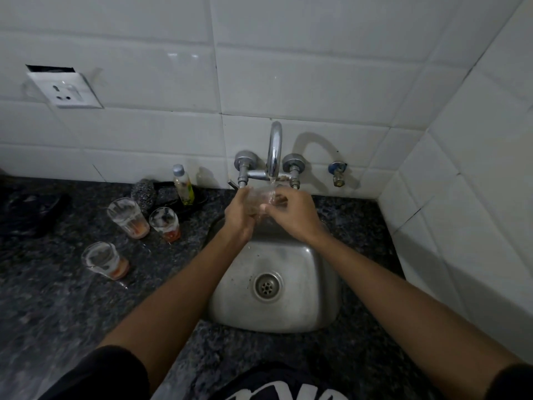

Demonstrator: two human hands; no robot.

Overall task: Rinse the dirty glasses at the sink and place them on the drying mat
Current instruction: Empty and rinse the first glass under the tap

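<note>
White tiled walls [288, 82] are meeting in a corner at two o'clock; a socket [65, 89] is sitting at ten o'clock above the dark speckled counter [57, 298], dim light falling.

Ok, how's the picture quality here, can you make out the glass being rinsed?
Head view: dim, and wide-angle bending of the wall tiles; the glass under the tap is a motion-blurred smear between the left hand and right hand; the tap casts a hard shadow rightward.
</note>
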